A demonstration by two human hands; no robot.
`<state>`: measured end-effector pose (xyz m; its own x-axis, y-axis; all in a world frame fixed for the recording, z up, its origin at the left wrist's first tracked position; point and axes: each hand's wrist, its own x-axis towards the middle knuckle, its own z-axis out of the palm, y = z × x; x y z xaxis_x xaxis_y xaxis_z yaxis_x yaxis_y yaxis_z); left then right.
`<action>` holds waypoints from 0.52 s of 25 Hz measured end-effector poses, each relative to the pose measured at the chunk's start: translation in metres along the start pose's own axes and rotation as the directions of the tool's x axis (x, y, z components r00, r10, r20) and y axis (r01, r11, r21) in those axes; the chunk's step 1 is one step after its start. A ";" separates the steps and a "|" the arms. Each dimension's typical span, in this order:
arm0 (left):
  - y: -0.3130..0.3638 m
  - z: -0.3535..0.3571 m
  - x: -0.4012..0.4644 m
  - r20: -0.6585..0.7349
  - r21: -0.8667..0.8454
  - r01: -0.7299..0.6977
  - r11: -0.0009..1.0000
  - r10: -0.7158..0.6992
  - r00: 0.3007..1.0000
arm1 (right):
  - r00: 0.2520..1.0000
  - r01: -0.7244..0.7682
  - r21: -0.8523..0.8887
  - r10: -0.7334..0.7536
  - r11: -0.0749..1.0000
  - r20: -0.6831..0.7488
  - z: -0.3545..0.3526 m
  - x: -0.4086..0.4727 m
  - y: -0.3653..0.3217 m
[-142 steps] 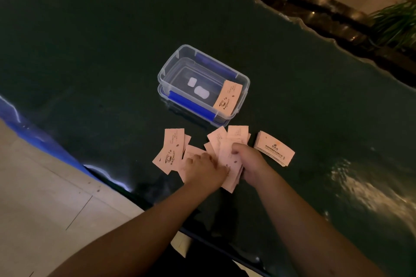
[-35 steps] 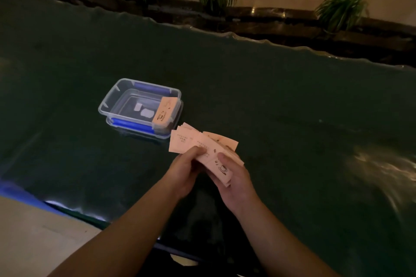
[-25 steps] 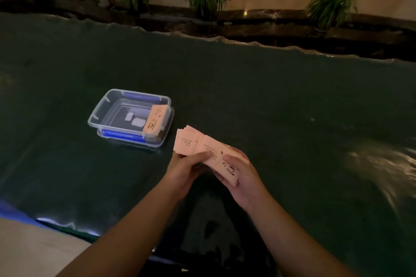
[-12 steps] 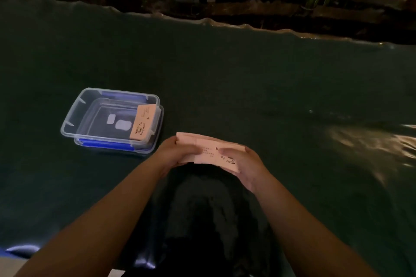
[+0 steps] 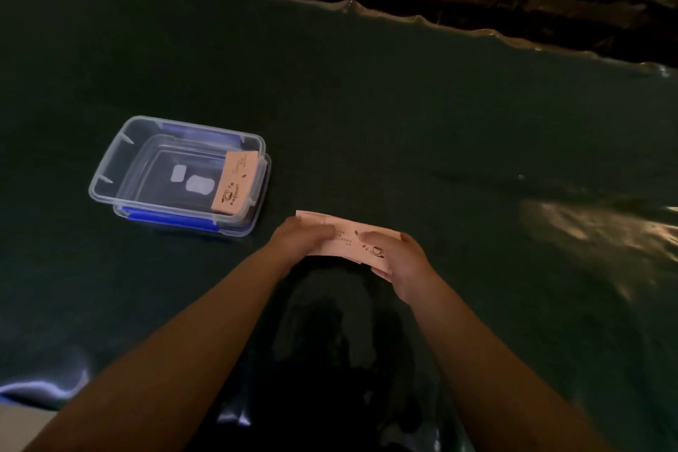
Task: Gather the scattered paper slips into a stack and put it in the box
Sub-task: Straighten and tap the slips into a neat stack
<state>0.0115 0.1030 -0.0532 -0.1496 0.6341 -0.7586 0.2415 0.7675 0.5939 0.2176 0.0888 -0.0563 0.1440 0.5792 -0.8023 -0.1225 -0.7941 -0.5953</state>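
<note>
Paper slips (image 5: 348, 239) squared into one stack, long axis left-right, pinched at each end by left hand (image 5: 306, 236) and right hand (image 5: 398, 256) above the dark table (image 5: 403, 128); clear box (image 5: 176, 172) lies forward-left, nearer the left hand.

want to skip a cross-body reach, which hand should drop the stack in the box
Left. The left hand grips the stack's end nearer the box; the right hand is farther.
</note>
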 end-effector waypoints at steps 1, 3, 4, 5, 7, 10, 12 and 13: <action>-0.001 0.001 0.001 0.011 -0.025 0.008 1.000 -0.008 1.000 | 1.000 -0.005 0.001 0.005 1.000 -0.003 0.000 0.001 0.000; -0.001 0.001 0.004 0.038 -0.079 0.018 0.997 -0.015 0.999 | 1.000 -0.024 0.005 0.024 1.000 -0.004 -0.001 0.002 -0.001; 0.000 0.002 0.004 0.042 -0.109 0.025 0.994 -0.020 0.999 | 1.000 -0.027 0.002 0.027 1.000 -0.002 -0.001 0.003 -0.001; 0.000 0.002 0.004 0.042 -0.139 0.030 0.990 -0.025 0.999 | 1.000 -0.028 -0.009 0.028 1.000 0.002 -0.002 0.003 -0.001; 0.000 0.002 0.003 0.034 -0.180 0.032 0.983 -0.027 0.999 | 0.999 -0.033 -0.028 0.033 0.999 0.014 -0.002 0.003 0.000; 0.000 0.002 0.000 0.040 -0.208 0.006 0.978 0.002 0.999 | 0.998 -0.046 -0.006 0.046 0.999 0.030 -0.003 0.000 0.004; -0.003 0.002 -0.004 0.083 -0.286 0.020 0.958 0.004 0.997 | 0.998 -0.036 0.026 0.035 0.999 0.058 -0.006 -0.005 0.007; -0.005 0.002 -0.008 0.121 -0.331 0.032 0.943 0.009 0.993 | 0.997 -0.028 0.055 0.023 0.998 0.078 -0.008 -0.007 0.009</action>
<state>0.0133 0.0941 -0.0507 -0.0306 0.6246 -0.7804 -0.0942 0.7755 0.6243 0.2234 0.0763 -0.0552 0.0637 0.5733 -0.8169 -0.1801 -0.7985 -0.5744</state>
